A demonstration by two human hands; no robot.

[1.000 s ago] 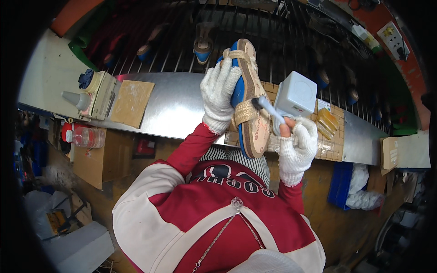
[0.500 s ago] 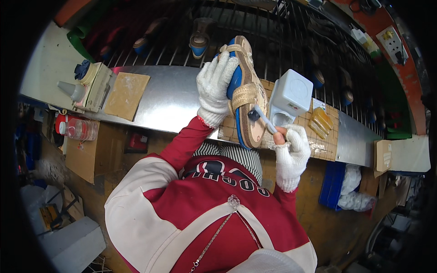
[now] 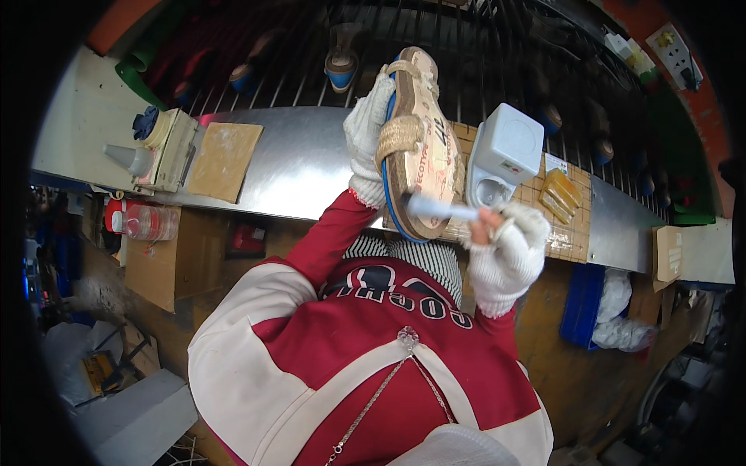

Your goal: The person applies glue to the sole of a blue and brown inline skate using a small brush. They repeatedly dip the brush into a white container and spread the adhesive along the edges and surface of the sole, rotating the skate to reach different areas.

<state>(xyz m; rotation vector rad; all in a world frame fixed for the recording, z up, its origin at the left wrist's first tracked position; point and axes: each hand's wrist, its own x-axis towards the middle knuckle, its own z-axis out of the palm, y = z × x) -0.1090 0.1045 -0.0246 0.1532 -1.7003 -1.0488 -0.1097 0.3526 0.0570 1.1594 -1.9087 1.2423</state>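
Observation:
My left hand [image 3: 368,128], in a white knit glove, is closed round the left side of a sandal [image 3: 437,159]. The sandal has woven tan straps, a pale insole and a blue-edged sole; it is held up with its insole facing me. My gloved right hand [image 3: 509,245], with bare fingertips showing, pinches the handle of a small white brush [image 3: 447,210]. The brush is blurred by motion, its head at the sandal's lower edge near the sole rim. Just right of the sandal stands a white plastic dispenser [image 3: 509,144] with a round cup at its base.
A yellow block [image 3: 559,196] lies on the gridded board [image 3: 575,237] at right. Behind the metal bench [image 3: 299,147], a rod rack carries several shoes [image 3: 339,70]. Leftward are a tan square sheet [image 3: 225,161], a grey cone [image 3: 127,159] and a plastic bottle [image 3: 150,222].
The sandal has turned to show more of its insole. The brush has swung to a flatter angle along the sandal's lower edge, and my right hand has moved slightly right.

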